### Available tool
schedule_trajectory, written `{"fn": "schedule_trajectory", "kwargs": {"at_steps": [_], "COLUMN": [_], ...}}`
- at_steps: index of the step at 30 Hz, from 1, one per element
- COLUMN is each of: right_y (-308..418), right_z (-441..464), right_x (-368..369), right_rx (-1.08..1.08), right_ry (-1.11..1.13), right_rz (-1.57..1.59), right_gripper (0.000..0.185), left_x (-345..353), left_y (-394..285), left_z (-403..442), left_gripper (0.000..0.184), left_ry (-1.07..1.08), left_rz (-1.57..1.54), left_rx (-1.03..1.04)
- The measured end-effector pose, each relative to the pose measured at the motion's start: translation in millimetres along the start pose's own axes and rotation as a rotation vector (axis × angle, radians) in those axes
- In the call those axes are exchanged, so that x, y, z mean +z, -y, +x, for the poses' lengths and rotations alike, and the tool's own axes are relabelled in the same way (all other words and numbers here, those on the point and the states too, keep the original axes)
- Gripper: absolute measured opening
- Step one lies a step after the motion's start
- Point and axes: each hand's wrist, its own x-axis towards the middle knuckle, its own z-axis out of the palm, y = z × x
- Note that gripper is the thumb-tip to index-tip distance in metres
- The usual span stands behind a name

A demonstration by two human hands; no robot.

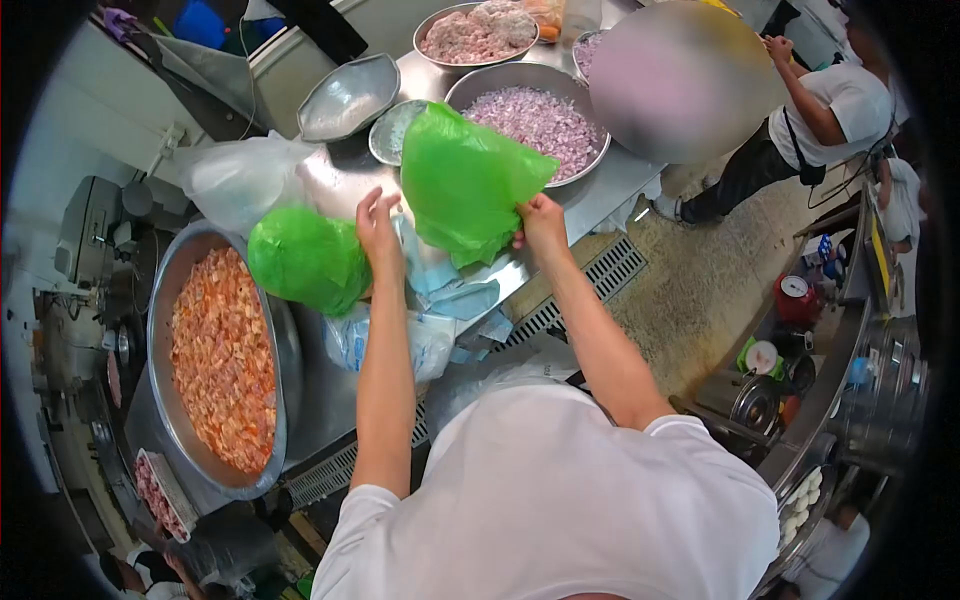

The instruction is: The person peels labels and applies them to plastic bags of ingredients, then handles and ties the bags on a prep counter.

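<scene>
A thin green plastic bag (465,180) stands spread above the steel table. My right hand (542,222) pinches its lower right edge. To the left of this bag, my left hand (378,230) is raised with its fingers apart and nothing visible in them. Close beside my left hand sits a filled, rounded green bag (305,260); I cannot tell what is inside. Light blue crumpled plastic sheets (465,298) lie between my forearms. Behind the spread bag is a steel bowl of chopped purple onion (535,125), partly covered by it.
A large metal tub (282,440) of diced orange-coated meat stands at left. Toward the back are a bowl of minced meat (478,38), an octagonal metal bowl (350,95) and clear plastic bags (240,180). A person in a white shirt (845,100) stands at right, near shelves with pots (750,400).
</scene>
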Motion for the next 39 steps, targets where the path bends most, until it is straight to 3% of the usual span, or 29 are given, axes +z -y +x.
{"fn": "schedule_trajectory", "kwargs": {"at_steps": [3,7,10,11,12,13,14,16,19,22,23,26,27,30,33,37,39], "right_y": [-8.7,-60.4,-34.4,-16.2,-4.1,-9.3,23.3,69.2,76.2,53.4,47.4,67.5,64.4,71.2,33.8,16.0,24.1], "right_z": [-9.1,13.6,-2.0,-12.3,-14.6,-1.6,-9.9,-14.1,21.3,14.5,7.2,-30.7,-20.9,1.8,37.9,31.8,26.6], "right_x": [7.2,5.2,-13.6,-20.8,-29.3,-39.2,-37.9,-20.6,16.2,20.6,11.2,1.3,-1.1,23.4,41.2,40.8,33.5], "right_rx": [-0.134,-0.109,-0.064,-0.116,-0.163,-0.319,-0.290,-0.593,-0.880,-0.702,-0.424,-0.129,-0.236,-1.023,-0.804,-0.876,-0.845], "right_ry": [-0.003,0.131,0.241,0.239,0.236,0.091,0.032,-0.030,0.190,0.325,0.378,0.310,0.199,0.009,0.353,0.260,0.263], "right_rz": [-0.052,-0.173,-0.374,-0.417,-0.462,-0.536,-0.466,-0.291,-0.134,-0.442,-0.478,-0.335,-0.420,-0.398,-0.442,-0.589,-0.521], "right_gripper": [0.020,0.018,0.017,0.018,0.019,0.024,0.025,0.026,0.028,0.032,0.030,0.028,0.026,0.032,0.035,0.037,0.036], "left_x": [-3.0,14.9,3.5,-2.3,-5.3,-5.6,3.9,23.3,41.8,34.3,25.2,5.2,0.9,-4.2,-0.6,-10.9,-25.6], "left_y": [-25.5,-38.3,-29.2,-35.6,-44.5,-55.7,-70.7,-94.5,-74.5,-66.4,-65.4,-71.3,-68.0,-50.8,-26.8,16.5,16.9], "left_z": [-52.3,-52.0,-45.7,-51.2,-64.5,-77.3,-89.7,-117.2,-93.1,-62.0,-59.0,-60.7,-60.5,-50.8,-39.6,-22.9,-29.3], "left_gripper": [0.034,0.034,0.033,0.033,0.036,0.039,0.043,0.051,0.062,0.058,0.056,0.048,0.044,0.035,0.029,0.027,0.028], "left_ry": [0.275,0.221,0.031,-0.011,-0.022,-0.032,0.075,0.291,0.200,0.113,0.113,0.116,0.134,0.177,0.217,0.193,0.253], "left_rz": [0.374,0.744,0.703,0.629,0.595,0.564,0.591,0.654,0.724,0.725,0.669,0.596,0.632,0.710,0.747,0.779,0.879], "left_rx": [0.315,0.051,0.180,0.302,0.299,0.292,0.245,0.137,0.143,0.323,0.361,0.404,0.378,0.352,0.509,0.716,0.562]}}
